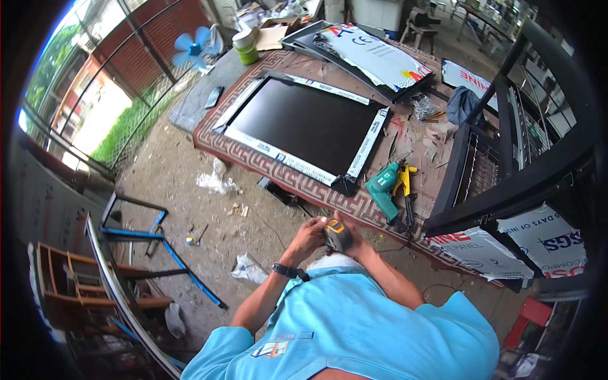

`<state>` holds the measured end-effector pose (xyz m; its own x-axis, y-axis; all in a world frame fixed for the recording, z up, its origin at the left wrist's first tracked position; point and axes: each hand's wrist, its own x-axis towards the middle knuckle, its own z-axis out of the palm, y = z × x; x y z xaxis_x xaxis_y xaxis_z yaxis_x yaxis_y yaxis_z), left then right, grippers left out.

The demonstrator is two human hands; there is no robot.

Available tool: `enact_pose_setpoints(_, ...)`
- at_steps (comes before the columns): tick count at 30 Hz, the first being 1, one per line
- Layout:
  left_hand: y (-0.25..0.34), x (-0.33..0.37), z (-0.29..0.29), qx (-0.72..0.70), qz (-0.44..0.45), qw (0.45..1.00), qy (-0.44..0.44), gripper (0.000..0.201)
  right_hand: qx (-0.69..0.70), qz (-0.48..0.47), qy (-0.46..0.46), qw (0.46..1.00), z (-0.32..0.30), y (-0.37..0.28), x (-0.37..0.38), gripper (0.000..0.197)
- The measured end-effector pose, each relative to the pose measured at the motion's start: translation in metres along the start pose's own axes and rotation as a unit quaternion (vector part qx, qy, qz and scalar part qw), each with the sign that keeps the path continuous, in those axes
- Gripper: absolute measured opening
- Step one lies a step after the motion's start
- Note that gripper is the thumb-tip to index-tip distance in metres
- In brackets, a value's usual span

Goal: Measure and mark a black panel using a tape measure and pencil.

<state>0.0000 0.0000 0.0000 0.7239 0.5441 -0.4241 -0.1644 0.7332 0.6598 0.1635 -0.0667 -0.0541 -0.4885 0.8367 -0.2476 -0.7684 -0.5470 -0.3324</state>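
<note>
The right hand [362, 247] is clamped on the right side of a rounded black-and-orange tool [340, 236], located just in front of the person's waist, near the front edge of the table [218, 144]. The left hand [306, 235] is at the left side of the same tool, fingers bent inward; whether they are clamped on it cannot be told. A dark watch [285, 270] encircles the left wrist. Beyond the hands, a dark panel [308, 120] lies flat on the table's patterned cover, its black frame [251, 145] faced with printed white strips. To the right of the panel, a green drill [382, 190] lies beside a yellow-and-black tool [405, 183]. At the far side of the table, a stack of sheets [373, 56] with printed white film lies behind the panel. A phone [214, 97] is positioned left of the panel, and a green-and-white tub [246, 49] stands at the far left corner, near a blue fan [193, 48]. A large black frame assembly [465, 166] stands at the right. Blue-edged bars [134, 234] lie on the floor at the left.
</note>
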Motion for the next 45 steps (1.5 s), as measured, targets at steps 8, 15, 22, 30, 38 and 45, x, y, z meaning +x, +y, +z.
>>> enact_pose_setpoints(8,0.020,0.096,0.029,0.413,-0.077,0.801,-0.426,0.038,-0.289,-0.003,0.352,0.890,0.000,0.001,-0.072,0.065)
enact_pose_setpoints(15,0.054,0.210,0.059,0.232,0.011,0.680,-0.696,0.021,-0.172,-0.234,0.519,0.804,0.073,0.046,-0.083,0.050)
enact_pose_setpoints(22,0.164,0.488,0.083,0.647,0.196,0.672,-0.302,0.020,-0.016,-0.169,0.621,0.765,0.068,0.113,0.022,0.027)
enact_pose_setpoints(30,0.162,0.598,0.100,0.725,0.314,0.592,-0.160,0.024,-0.147,-0.261,0.656,0.693,0.044,0.094,0.124,0.023)
enact_pose_setpoints(38,0.162,0.636,0.083,0.729,0.256,0.595,-0.221,0.041,-0.150,-0.174,0.719,0.656,0.059,0.069,0.135,0.031)
enact_pose_setpoints(45,0.157,0.629,0.095,0.743,0.199,0.592,-0.240,0.042,-0.073,-0.068,0.782,0.615,0.055,0.071,0.139,0.046)
